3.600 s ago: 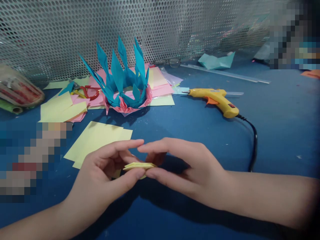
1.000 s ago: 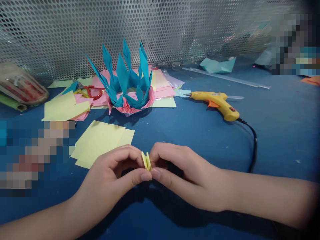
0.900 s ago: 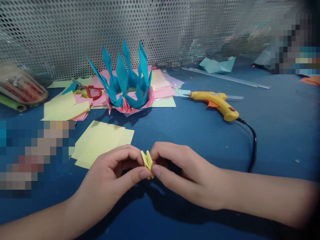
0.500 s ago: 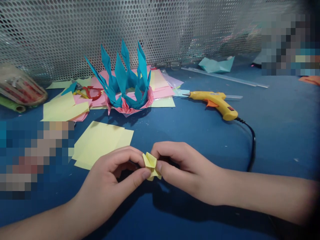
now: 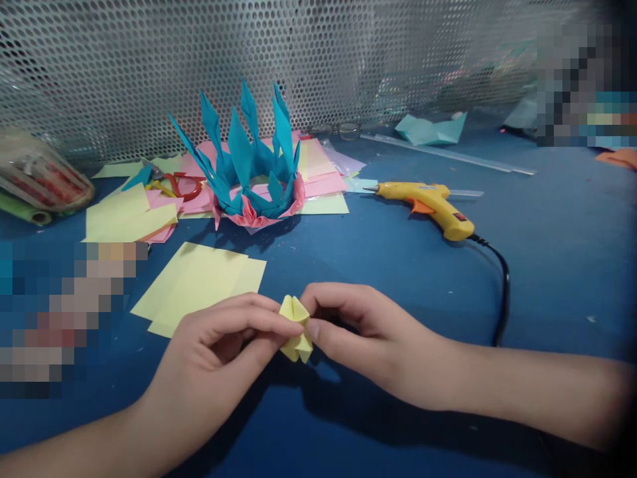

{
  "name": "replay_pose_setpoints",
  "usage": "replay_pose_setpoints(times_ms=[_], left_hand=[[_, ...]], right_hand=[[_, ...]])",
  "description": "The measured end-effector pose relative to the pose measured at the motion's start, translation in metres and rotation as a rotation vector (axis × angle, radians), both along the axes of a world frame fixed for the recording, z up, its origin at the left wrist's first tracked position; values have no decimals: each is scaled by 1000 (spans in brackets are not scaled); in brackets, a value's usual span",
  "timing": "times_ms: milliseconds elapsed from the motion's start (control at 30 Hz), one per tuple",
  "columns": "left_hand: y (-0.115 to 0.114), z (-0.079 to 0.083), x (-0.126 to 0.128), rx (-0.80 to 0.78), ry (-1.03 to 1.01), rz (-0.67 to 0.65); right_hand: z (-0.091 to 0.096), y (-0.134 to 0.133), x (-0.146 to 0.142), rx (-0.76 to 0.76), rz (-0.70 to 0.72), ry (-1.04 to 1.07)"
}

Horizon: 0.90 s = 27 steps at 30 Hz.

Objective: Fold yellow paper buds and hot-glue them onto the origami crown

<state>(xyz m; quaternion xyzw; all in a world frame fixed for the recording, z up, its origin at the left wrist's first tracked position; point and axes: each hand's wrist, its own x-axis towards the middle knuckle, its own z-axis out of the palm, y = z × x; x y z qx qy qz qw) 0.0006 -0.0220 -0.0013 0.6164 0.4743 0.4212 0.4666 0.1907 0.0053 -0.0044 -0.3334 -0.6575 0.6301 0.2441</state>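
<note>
Between my two hands is a small folded yellow paper piece (image 5: 297, 346), with pointed flaps showing above and below my fingertips. My left hand (image 5: 219, 352) pinches it from the left, its index finger laid across the front of the piece. From the right, my right hand (image 5: 373, 338) grips it between thumb and bent fingers. The middle of the piece is hidden by my fingers. Just behind my left hand lie flat yellow paper sheets (image 5: 199, 282), partly overlapping.
Farther back, a blue-and-pink folded paper crown (image 5: 241, 153) stands on coloured sheets beside red-handled scissors (image 5: 186, 186). A yellow glue gun (image 5: 423, 199) with a black cord lies to the right. Clear glue sticks (image 5: 452, 154) and a light-blue folded paper (image 5: 432, 129) are near the mesh wall (image 5: 149, 73).
My left index finger has moved forward over the front of the yellow piece, and the piece has turned slightly. My right hand stays nearly in place.
</note>
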Motion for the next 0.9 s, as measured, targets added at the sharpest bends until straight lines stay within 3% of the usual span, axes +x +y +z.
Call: replay_pose_setpoints(times_ms=[467,633,900], left_hand=[[11,0,-3,-397,-334,-113],[7,-2,-6,-420,-426,-133],[6,0,-4,-582,-549,-210]], right_hand=[[-2,-2,-2,115,-11,82],[-6,-2,-1,-134,-105,213],[-3,-1,-6,-525,-6,384]])
